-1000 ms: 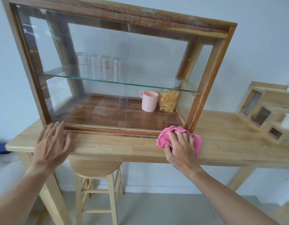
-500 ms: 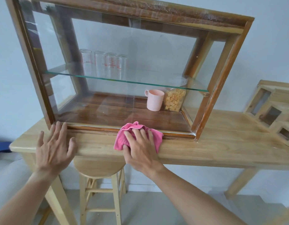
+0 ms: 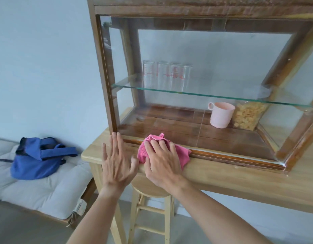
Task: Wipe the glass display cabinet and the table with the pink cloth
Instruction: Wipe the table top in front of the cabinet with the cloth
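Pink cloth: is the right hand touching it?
Touching. Head view: the right hand lies on top of the pink cloth, fingers spread over it, pressing it onto the table.

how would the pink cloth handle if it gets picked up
Probably floppy: the cloth is bunched into soft folds under the right hand. Likely light, since the fabric looks thin. It should slide easily on the smooth table, not roll.

Left hand [image 3: 117, 162] flat, fingers spread, at left corner of table [image 3: 240, 182]; right hand [image 3: 162, 161] just beside, palm-down, pressing pink cloth [image 3: 182, 154].
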A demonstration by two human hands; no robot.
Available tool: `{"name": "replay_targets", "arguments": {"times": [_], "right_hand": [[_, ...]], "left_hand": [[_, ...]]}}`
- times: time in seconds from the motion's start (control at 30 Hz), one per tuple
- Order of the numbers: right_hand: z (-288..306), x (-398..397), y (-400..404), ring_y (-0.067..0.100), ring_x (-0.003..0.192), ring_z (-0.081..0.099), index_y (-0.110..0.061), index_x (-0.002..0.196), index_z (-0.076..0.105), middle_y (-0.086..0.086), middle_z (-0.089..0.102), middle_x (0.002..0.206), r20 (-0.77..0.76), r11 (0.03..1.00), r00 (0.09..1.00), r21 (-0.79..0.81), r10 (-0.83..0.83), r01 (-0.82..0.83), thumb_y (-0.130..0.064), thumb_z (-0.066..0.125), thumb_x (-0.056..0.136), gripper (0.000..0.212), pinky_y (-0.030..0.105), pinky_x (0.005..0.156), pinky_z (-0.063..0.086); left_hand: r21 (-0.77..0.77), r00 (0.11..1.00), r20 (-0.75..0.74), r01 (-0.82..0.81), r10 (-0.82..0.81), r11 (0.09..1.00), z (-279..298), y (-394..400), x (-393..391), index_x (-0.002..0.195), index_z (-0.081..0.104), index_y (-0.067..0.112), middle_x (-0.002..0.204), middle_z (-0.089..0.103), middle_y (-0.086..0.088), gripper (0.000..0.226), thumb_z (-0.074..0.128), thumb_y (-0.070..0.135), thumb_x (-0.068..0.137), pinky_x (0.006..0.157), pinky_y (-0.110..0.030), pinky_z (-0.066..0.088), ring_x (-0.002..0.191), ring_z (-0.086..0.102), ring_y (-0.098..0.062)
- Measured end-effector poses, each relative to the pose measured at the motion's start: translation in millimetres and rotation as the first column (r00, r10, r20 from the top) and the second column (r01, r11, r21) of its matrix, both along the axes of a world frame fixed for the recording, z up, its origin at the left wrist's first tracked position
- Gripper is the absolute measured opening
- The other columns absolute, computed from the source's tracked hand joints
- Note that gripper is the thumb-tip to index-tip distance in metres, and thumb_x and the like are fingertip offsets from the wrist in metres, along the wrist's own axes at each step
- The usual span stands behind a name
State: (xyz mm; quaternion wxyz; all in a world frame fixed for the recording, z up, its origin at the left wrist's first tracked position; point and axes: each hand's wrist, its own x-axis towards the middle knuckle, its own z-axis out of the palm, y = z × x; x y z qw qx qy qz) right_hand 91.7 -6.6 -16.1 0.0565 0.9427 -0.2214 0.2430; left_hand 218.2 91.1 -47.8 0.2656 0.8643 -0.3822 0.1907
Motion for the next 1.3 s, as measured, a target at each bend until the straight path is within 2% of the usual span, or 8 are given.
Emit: {"name": "replay_targets", "arguments": {"times": [0.3, 0.47, 0.63, 0.77, 0.9, 1.07, 1.17, 1.3], "right_hand": [[8.7, 35.5, 4.3, 0.03, 0.111, 0.052, -0.014, 0.138, 0.055, 0.004, 0.059, 0.125, -0.079, 0.996, 0.993, 0.004, 0.084, -0.084, -0.034, 0.023, 0.088, 0.062, 0.047, 0.092, 0.042], [11.4, 51.3, 8.2, 0.029, 0.116, 0.049, -0.012, 0.145, 0.049, 0.005, 0.056, 0.132, -0.13, 0.99, 0.982, 0.007, 0.139, -0.139, -0.035, 0.021, 0.089, 0.067, 0.047, 0.095, 0.041], [9.4, 92.0, 19.8, 0.029, 0.118, 0.049, -0.011, 0.142, 0.051, 0.008, 0.057, 0.134, -0.116, 0.978, 0.971, 0.002, 0.208, -0.209, -0.041, 0.045, 0.097, 0.054, 0.047, 0.097, 0.039], [8.7, 91.8, 18.3, 0.029, 0.118, 0.049, -0.01, 0.14, 0.052, 0.008, 0.057, 0.134, -0.127, 0.973, 0.965, 0.005, 0.228, -0.229, -0.042, 0.026, 0.096, 0.061, 0.047, 0.097, 0.039], [16.8, 78.6, 16.4, 0.03, 0.124, 0.045, -0.012, 0.135, 0.057, 0.007, 0.055, 0.138, -0.163, 0.954, 0.94, 0.046, 0.3, -0.296, -0.045, 0.002, 0.088, 0.079, 0.049, 0.103, 0.035], [4.1, 45.7, 13.9, 0.026, 0.147, 0.034, -0.017, 0.149, 0.045, 0.004, 0.05, 0.153, -0.2, 0.93, 0.909, 0.119, 0.366, -0.349, -0.043, 0.009, 0.099, 0.067, 0.054, 0.125, 0.006], [8.3, 37.6, 17.8, 0.02, 0.147, 0.035, -0.019, 0.147, 0.047, 0.002, 0.047, 0.156, -0.208, 0.883, 0.875, 0.287, 0.436, -0.371, -0.039, 0.025, 0.107, 0.05, 0.051, 0.126, 0.001], [20.2, 41.0, 16.9, 0.028, 0.143, 0.039, -0.022, 0.14, 0.049, 0.005, 0.047, 0.156, -0.165, 0.8, 0.871, 0.499, 0.463, -0.331, -0.047, 0.034, 0.105, 0.046, 0.051, 0.122, 0.024]], "left_hand": [[0.147, 0.99, 0.078, 0.102, -0.114, 0.984, 5.4, 20.4, 37.6, 0.154, 0.031, 0.011, 0.162, 0.026, -0.004, 0.079, 0.027, 0.059, 0.091, 0.122, -0.054, 0.006, 0.152, 0.012, -0.028], [0.066, 0.977, 0.018, 0.211, -0.213, 0.975, 8.0, 37.9, 55.3, 0.159, 0.01, 0.012, 0.166, 0.003, -0.009, 0.076, 0.032, 0.038, 0.09, 0.122, -0.052, 0.011, 0.154, 0.001, -0.02], [0.094, 1.0, 0.01, -0.006, 0.005, 0.996, -0.4, 33.7, 50.2, 0.146, 0.04, 0.005, 0.15, 0.044, -0.015, 0.065, 0.026, 0.036, 0.091, 0.116, -0.056, 0.016, 0.144, 0.029, -0.029], [0.093, 0.999, 0.031, -0.017, 0.014, 0.996, 3.9, 32.2, 49.5, 0.147, 0.04, 0.005, 0.149, 0.046, -0.015, 0.066, 0.028, 0.035, 0.089, 0.116, -0.043, 0.014, 0.141, 0.037, -0.031], [0.162, 0.999, -0.045, 0.018, -0.011, 0.987, 8.2, 33.1, 49.1, 0.156, 0.02, 0.009, 0.163, 0.024, -0.01, 0.076, 0.018, 0.04, 0.087, 0.121, -0.042, 0.005, 0.151, 0.016, -0.023], [0.254, 0.994, -0.087, 0.093, -0.073, 0.963, 12.7, 43.0, 47.3, 0.158, -0.004, 0.015, 0.166, -0.007, -0.005, 0.079, -0.003, 0.051, 0.088, 0.121, -0.036, -0.014, 0.151, -0.015, -0.019], [0.157, 0.983, 0.016, 0.179, -0.184, 0.971, 17.2, 55.3, 36.2, 0.154, 0.027, 0.012, 0.159, 0.029, -0.007, 0.066, 0.019, 0.042, 0.095, 0.121, -0.035, 0.008, 0.15, 0.021, -0.028], [0.026, 0.95, 0.132, 0.284, -0.285, 0.959, 23.3, 63.5, 24.8, 0.125, 0.056, 0.01, 0.12, 0.058, -0.004, 0.038, 0.038, 0.02, 0.093, 0.098, -0.025, 0.03, 0.109, 0.054, -0.024]]}}
